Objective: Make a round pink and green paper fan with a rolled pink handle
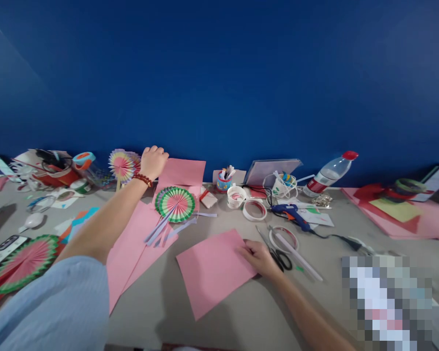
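Pinching the pink sheet (212,275) by its right edge at lower centre, the right hand (259,257) should find it light, easily creased, best held by edges; whether the curled left hand (154,162), left of centre, grips anything, I cannot tell.

Here in the lower middle of my feed, the pink sheet (215,270) is smooth, matt paper. Up and left of it, the round fan (177,204) shows paper ridged all over with pleats! At right I've got clear, glossy plastic in the bottle (327,175); right of centre, the blue glue gun (289,213) reads as hard plastic, and the scissors (277,254) pair metal blades with dark, plastic-looking handles. Lower left, soft wrinkled cloth on the sleeve (73,292); above it, a shiny-beaded bracelet (143,179). The grey tabletop (139,317) looks smooth and matt.
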Available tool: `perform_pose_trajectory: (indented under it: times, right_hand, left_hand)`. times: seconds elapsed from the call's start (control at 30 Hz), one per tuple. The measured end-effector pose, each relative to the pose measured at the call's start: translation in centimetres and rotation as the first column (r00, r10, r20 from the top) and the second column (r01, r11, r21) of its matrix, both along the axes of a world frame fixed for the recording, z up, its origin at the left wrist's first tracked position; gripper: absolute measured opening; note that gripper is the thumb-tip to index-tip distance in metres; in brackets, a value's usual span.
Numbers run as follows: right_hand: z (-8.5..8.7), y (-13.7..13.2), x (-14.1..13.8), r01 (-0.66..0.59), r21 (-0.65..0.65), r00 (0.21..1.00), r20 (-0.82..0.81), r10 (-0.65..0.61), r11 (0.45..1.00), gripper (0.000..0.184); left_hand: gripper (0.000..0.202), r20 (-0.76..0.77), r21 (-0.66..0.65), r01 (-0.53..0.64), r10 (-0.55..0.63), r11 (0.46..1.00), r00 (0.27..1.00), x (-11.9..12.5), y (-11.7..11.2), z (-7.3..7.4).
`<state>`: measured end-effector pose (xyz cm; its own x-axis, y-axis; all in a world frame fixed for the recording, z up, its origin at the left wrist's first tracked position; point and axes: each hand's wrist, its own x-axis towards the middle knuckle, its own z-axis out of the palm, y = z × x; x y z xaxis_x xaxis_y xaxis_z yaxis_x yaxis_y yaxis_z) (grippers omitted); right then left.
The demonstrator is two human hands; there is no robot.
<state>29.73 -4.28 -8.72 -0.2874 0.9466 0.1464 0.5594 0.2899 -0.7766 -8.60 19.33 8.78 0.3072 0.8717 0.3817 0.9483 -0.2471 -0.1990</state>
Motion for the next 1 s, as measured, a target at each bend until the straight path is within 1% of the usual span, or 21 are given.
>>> perform_pose_trajectory:
  times: [0.07,0.13,0.2,0.23,0.27,0.3,0.33,0.37,0.43,0.47,0.5,0.53,0.57,0.63,0.7,0.77,0.83,0.9,0.93,0.97,1.0]
  right_hand:
    - [0.2,0.0,-0.1,0.007,-0.004,1.0,0.0,-0.007,1.0,0.053]
    - [0.3,0.0,-0.1,0.024,-0.011,1.0,-0.003,-0.024,1.0,0.051]
    - [0.5,0.0,-0.2,0.05,-0.021,0.999,-0.012,-0.05,0.999,0.05]
    - [0.6,-0.1,-0.2,0.064,-0.028,0.998,-0.019,-0.065,0.998,0.05]
    - [0.7,-0.1,-0.2,0.076,-0.036,0.997,-0.027,-0.077,0.996,0.051]
    - [0.8,-0.2,-0.2,0.087,-0.046,0.995,-0.036,-0.089,0.995,0.051]
    - [0.9,-0.3,-0.2,0.094,-0.058,0.994,-0.043,-0.097,0.994,0.05]
    - [1.1,-0.4,-0.2,0.098,-0.071,0.994,-0.05,-0.102,0.993,0.049]
    - [1.5,-0.7,-0.3,0.099,-0.096,0.993,-0.058,-0.105,0.99,0.046]
    - [1.7,-0.9,-0.3,0.099,-0.104,0.993,-0.058,-0.105,0.99,0.045]
    - [2.0,-1.1,-0.3,0.099,-0.109,0.993,-0.057,-0.106,0.989,0.044]
    - [2.2,-1.3,-0.3,0.098,-0.112,0.993,-0.056,-0.105,0.989,0.043]
    - [2.4,-1.5,-0.3,0.095,-0.115,0.994,-0.045,-0.101,0.989,0.044]
    - [2.6,-2.1,-0.2,0.08,-0.131,0.997,0.028,-0.077,0.988,0.046]
    - [2.7,-2.6,0.1,0.062,-0.152,0.984,0.172,-0.035,0.986,0.045]
    - [2.9,-3.1,0.4,0.064,-0.136,0.938,0.345,-0.013,0.989,0.039]
    - [3.2,-3.5,0.6,0.102,-0.056,0.865,0.498,-0.061,0.993,0.031]
    - [3.6,-3.7,0.5,0.128,0.073,0.79,0.595,-0.146,0.989,0.026]
    - [3.8,-3.7,0.2,0.115,0.138,0.771,0.611,-0.176,0.984,0.024]
    - [3.9,-3.7,-0.1,0.078,0.195,0.772,0.609,-0.183,0.978,0.023]
    - [3.8,-3.6,-0.6,0.023,0.242,0.785,0.596,-0.167,0.97,0.025]
  left_hand:
    - [0.033,0.017,0.04,-0.014,0.013,0.999,1.0,0.7,-1.2,-0.5]
    - [0.041,0.085,0.087,0.002,-0.009,0.996,0.996,1.9,-3.2,-1.4]
    - [0.047,0.215,0.089,0.089,-0.106,0.992,0.971,3.3,-6.2,-2.7]
    - [0.046,0.293,0.044,0.169,-0.175,0.985,0.94,4.0,-8.0,-3.5]
    - [0.044,0.385,-0.029,0.272,-0.24,0.962,0.891,4.7,-9.9,-4.4]
    - [0.042,0.481,-0.134,0.385,-0.279,0.913,0.831,5.1,-11.8,-5.4]
    - [0.043,0.581,-0.223,0.456,-0.258,0.861,0.772,5.5,-13.6,-6.3]
    - [0.046,0.657,-0.332,0.504,-0.188,0.797,0.73,5.6,-15.3,-7.3]
    - [0.052,0.73,-0.511,0.573,-0.028,0.641,0.683,5.5,-17.9,-9.0]
    - [0.044,0.74,-0.555,0.581,0.034,0.596,0.672,5.3,-18.7,-9.6]
    - [0.037,0.74,-0.584,0.584,0.076,0.564,0.668,5.1,-19.3,-10.2]
    - [0.03,0.741,-0.594,0.578,0.101,0.559,0.664,4.9,-19.7,-10.6]
    - [0.025,0.74,-0.593,0.566,0.112,0.573,0.663,4.7,-20.0,-10.9]
    - [0.022,0.732,-0.572,0.532,0.096,0.624,0.675,4.5,-20.2,-11.4]
    - [0.021,0.704,-0.54,0.497,0.04,0.679,0.709,4.5,-20.3,-11.8]
    - [0.022,0.657,-0.493,0.474,-0.045,0.729,0.752,4.7,-20.5,-12.3]
    - [0.026,0.591,-0.416,0.434,-0.126,0.799,0.797,5.1,-20.9,-12.9]
    - [0.03,0.503,-0.327,0.392,-0.193,0.86,0.843,5.8,-21.7,-13.2]
    - [0.033,0.456,-0.291,0.394,-0.235,0.872,0.858,6.3,-22.3,-13.2]
    - [0.036,0.411,-0.271,0.424,-0.294,0.864,0.863,6.9,-23.0,-13.2]
    - [0.042,0.373,-0.273,0.491,-0.379,0.827,0.847,7.6,-23.8,-13.2]
